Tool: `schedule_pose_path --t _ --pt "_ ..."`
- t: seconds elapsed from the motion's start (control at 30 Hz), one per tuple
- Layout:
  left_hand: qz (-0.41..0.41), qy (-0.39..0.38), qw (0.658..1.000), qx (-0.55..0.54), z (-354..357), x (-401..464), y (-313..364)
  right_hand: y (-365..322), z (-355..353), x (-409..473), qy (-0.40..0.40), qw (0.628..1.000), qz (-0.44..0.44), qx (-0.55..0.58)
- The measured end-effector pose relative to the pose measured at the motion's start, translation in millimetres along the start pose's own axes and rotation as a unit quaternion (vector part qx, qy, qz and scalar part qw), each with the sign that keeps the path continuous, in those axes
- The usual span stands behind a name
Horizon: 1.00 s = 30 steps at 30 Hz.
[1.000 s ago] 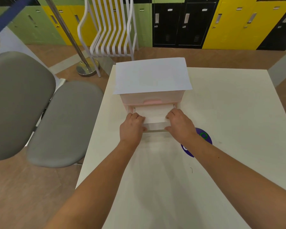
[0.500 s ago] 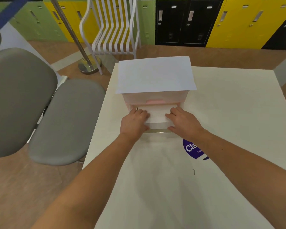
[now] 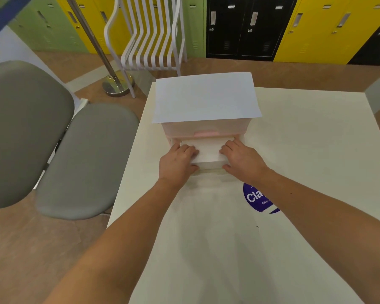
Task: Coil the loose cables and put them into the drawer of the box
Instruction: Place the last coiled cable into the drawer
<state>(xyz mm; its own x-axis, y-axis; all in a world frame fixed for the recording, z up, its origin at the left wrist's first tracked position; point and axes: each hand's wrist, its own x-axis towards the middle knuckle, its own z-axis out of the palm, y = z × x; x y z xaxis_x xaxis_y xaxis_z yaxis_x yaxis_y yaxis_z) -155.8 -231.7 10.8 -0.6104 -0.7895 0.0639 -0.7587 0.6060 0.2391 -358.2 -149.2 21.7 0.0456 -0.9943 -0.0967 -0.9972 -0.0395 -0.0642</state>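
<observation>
A translucent box (image 3: 206,128) with a pink drawer handle stands at the table's far left, and a white sheet (image 3: 204,97) lies on its top. Its lower drawer (image 3: 207,150) is pulled partly out toward me, and its inside looks white. My left hand (image 3: 176,161) grips the drawer's front left corner, fingers curled over the rim. My right hand (image 3: 244,160) grips the front right corner the same way. No cable is visible; the hands hide the drawer's sides.
The cream table (image 3: 305,150) carries a round purple sticker (image 3: 256,198) by my right wrist. Grey padded chairs (image 3: 86,161) stand close on the left. A white slatted chair (image 3: 149,34) and a metal post base (image 3: 116,84) stand behind the table, before coloured lockers.
Both hands stay on the drawer's front corners, and the drawer looks about as far out as before. My right forearm has shifted, uncovering more of the purple sticker.
</observation>
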Motion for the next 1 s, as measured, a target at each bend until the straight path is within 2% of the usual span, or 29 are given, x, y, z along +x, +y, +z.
schedule_pose_path --t 0.2,0.43,0.8,1.0 --pt "0.002 0.026 1.0 0.009 5 -1 -1 -1 7 -1 0.04 0.999 0.008 0.007" --pt "-0.007 -0.029 0.999 0.042 -4 3 8 -7 11 -2 0.074 0.996 0.025 0.048" --pt "-0.022 -0.035 0.998 0.047 -12 5 15 -11 5 2 0.033 0.995 0.059 0.075" --pt "-0.015 -0.034 0.999 0.036 -4 3 19 -12 7 1 0.044 0.993 0.063 0.086"
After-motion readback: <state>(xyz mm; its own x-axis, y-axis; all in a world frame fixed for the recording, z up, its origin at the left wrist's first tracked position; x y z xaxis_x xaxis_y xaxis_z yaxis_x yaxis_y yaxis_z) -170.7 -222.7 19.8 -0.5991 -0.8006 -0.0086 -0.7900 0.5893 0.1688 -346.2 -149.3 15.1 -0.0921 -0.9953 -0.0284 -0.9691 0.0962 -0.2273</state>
